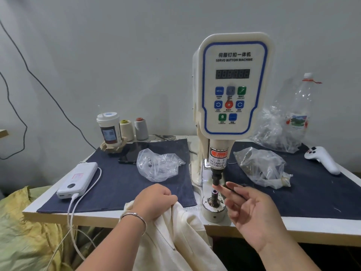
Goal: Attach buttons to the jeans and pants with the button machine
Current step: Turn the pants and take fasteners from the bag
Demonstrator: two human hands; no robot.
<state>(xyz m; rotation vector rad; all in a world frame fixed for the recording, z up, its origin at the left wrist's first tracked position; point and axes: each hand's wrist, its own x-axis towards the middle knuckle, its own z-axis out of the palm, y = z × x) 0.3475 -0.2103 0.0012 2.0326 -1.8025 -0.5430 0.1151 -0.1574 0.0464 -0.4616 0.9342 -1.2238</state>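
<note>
A cream servo button machine (232, 83) stands at the middle of the table, with its upper punch (216, 179) over the lower die post (214, 196). My left hand (154, 202) grips cream pants (175, 237) at the table's front edge, just left of the die. My right hand (252, 214) is raised beside the die, palm toward me; its fingertips reach up to the tip of the punch. Whether a button sits between the fingertips is too small to tell. A clear bag with a few buttons (158, 165) lies to the left of the machine.
Dark denim cloth (117, 178) covers the table. A power bank (78, 179) with cable, a phone (132, 153), a cup (109, 128) and two thread cones (133, 129) sit left. Plastic bags (261, 167), a bottle (300, 106) and a white controller (322, 159) sit right.
</note>
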